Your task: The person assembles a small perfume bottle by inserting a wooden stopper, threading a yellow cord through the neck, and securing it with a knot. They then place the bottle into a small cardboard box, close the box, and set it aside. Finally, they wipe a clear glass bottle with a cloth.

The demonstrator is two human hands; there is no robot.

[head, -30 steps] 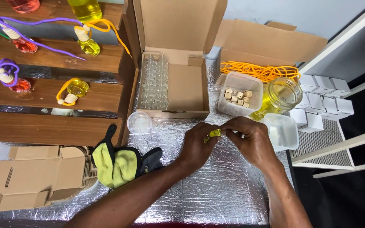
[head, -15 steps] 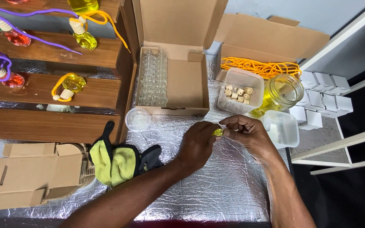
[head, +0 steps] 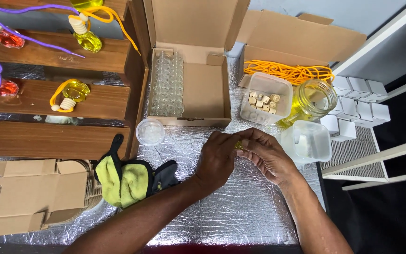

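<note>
left hand (head: 218,157): fingers curled in, pinching a small yellow item (head: 238,145) together with the other hand, just above the foil surface
right hand (head: 268,154): fingertips closed on the same yellow item from the right; both hands met at it
yellow item: one, mostly hidden by fingers, kind could not be told; sat centre of the table, in front of the open box
round clear lid (head: 150,131): one, lay just left of the hands, near the box corner
black and yellow cloth (head: 132,178): one, bunched, left of the left forearm
open cardboard box (head: 207,89): one, lid up; rows of small clear glass bottles (head: 167,84) filled its left part, too many to count, right part bare
clear tub (head: 265,98): one, held about ten pale wooden caps (head: 262,100)
glass jar (head: 313,99): one, yellow liquid inside, just right of the tub
empty clear tub (head: 306,141): one, beside the right hand
orange cords (head: 287,72): one bundle, lay in a second cardboard box (head: 306,37)
small white boxes (head: 358,101): around ten, stacked at right
wooden stepped rack (head: 48,99): four filled bottles seen, two yellow, two red, with corded caps
flat cardboard blanks (head: 29,195): a pile, lower left
surface: silver foil sheet (head: 240,211) covered the table
room: white shelf frame (head: 381,155) at right, dark floor beneath
</note>
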